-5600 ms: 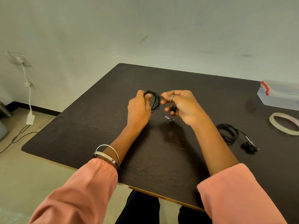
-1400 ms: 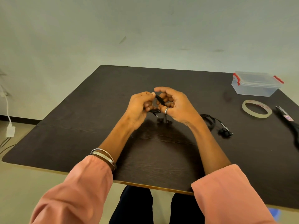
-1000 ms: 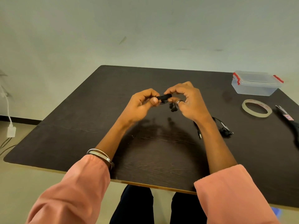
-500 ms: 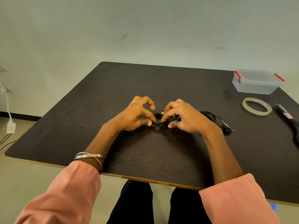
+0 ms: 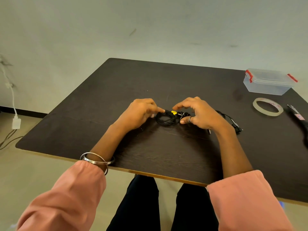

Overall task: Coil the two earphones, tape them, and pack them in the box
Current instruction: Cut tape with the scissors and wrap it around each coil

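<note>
The left hand (image 5: 139, 114) lies low over the table (image 5: 116, 90) with its fingers loosely curled, and one extended fingertip touches the left rim of the coiled earphone (image 5: 167, 117), holding nothing. Further left, on the wall and floor beyond the table, a white charger cable (image 5: 13, 104) hangs down to a plug block, and silver bangles (image 5: 95, 160) circle the left wrist above a pink sleeve (image 5: 66, 197). The coil itself lies flat on the dark table between the two hands, a black loop of wire with a small yellow tag (image 5: 173, 112) on its far edge. The right hand (image 5: 200, 114) arches over the coil's right side, its fingers curved and spread, the thumb, which wears a ring, resting against the coil's right end; whether it pinches the wire I cannot tell. Just right of that wrist the second earphone (image 5: 233, 124) lies loose on the table, partly hidden by the hand. Further right lies a roll of clear tape (image 5: 267, 106), flat, with black scissors (image 5: 300, 120) beside it at the table's right edge. At the far right corner stands the clear plastic box (image 5: 266, 82), its lid on and its red clips showing.
</note>
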Tool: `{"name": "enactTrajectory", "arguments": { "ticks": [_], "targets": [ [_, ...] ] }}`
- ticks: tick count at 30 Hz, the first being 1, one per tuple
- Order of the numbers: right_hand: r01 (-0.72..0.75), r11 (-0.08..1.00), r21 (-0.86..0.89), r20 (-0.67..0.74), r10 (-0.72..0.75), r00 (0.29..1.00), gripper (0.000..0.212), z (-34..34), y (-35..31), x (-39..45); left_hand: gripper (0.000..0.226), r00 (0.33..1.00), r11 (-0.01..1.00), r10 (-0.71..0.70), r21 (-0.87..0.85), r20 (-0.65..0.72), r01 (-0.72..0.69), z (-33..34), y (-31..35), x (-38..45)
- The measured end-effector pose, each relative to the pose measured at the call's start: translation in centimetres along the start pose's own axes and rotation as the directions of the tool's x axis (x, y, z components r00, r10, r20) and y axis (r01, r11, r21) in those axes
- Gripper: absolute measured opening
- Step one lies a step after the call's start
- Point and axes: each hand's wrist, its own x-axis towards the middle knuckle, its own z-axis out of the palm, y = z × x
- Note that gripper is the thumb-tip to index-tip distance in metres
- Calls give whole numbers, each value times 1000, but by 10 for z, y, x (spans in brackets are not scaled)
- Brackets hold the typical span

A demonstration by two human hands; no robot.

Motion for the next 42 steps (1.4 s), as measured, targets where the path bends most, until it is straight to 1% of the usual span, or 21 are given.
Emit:
{"name": "enactTrajectory", "arguments": {
  "ticks": [3,5,7,8,11,13,15,17,19,21,24,25,26,28,31,33,34,37,39,40,42],
  "targets": [
    [-20,998,59,26,19,999,65,-4,2,-3,39,997,997,-70,-12,-38,70,-2,0,1],
    [-17,992,121,8,16,1000,62,-8,7,-6,36,988,993,-120,-27,-92,118,-3,2,4],
    [0,972,234,-94,23,995,49,-13,9,-9,32,976,986,-160,-74,-148,150,-7,6,9],
    [7,953,304,-162,44,986,42,-16,9,-12,30,968,978,-183,-129,-173,162,-9,10,13],
    [49,881,471,-333,126,934,27,-31,10,-21,25,924,894,-331,-377,-191,242,-15,27,33],
    [59,839,541,-414,204,887,22,-47,17,-31,23,896,807,-416,-517,-155,285,-14,40,53],
    [23,832,555,-476,294,829,18,-66,34,-41,23,882,744,-453,-601,-132,292,-6,54,76],
    [-69,856,513,-535,382,754,18,-80,59,-52,23,878,706,-468,-641,-102,302,8,69,98],
    [-176,859,480,-591,466,659,17,-93,88,-67,22,886,676,-463,-658,-30,331,28,86,120],
    [-280,849,448,-633,523,571,15,-103,114,-84,19,901,687,-433,-635,34,354,51,103,140],
    [-427,821,379,-666,562,491,12,-114,134,-106,15,933,786,-357,-524,47,327,79,123,161],
    [-454,816,357,-666,564,489,15,-115,139,-111,16,946,827,-320,-474,47,303,86,128,166],
    [-476,816,328,-658,559,505,18,-116,144,-115,18,958,861,-283,-426,52,278,92,131,170],
    [-531,817,224,-616,541,573,23,-113,153,-115,21,970,907,-233,-344,70,242,100,131,174],
    [-657,753,-25,-448,579,681,38,-110,164,-106,23,973,937,-212,-265,92,229,109,126,176],
    [-693,704,-158,-354,615,705,40,-110,163,-97,22,975,950,-194,-228,110,215,112,122,175],
    [-697,694,-183,-346,618,706,37,-109,162,-93,22,975,955,-185,-211,121,208,112,120,174],
    [-700,684,-204,-389,599,699,24,-107,156,-83,20,974,958,-187,-197,129,210,106,114,172],
    [-688,704,-178,-399,587,704,16,-103,154,-79,19,974,953,-200,-209,106,219,100,111,170],
    [-669,733,-125,-403,578,709,14,-101,151,-77,18,974,951,-205,-215,93,220,97,110,168],
    [-590,803,79,-425,563,709,8,-99,145,-73,18,977,950,-201,-228,73,213,92,107,164]
  ]
}}
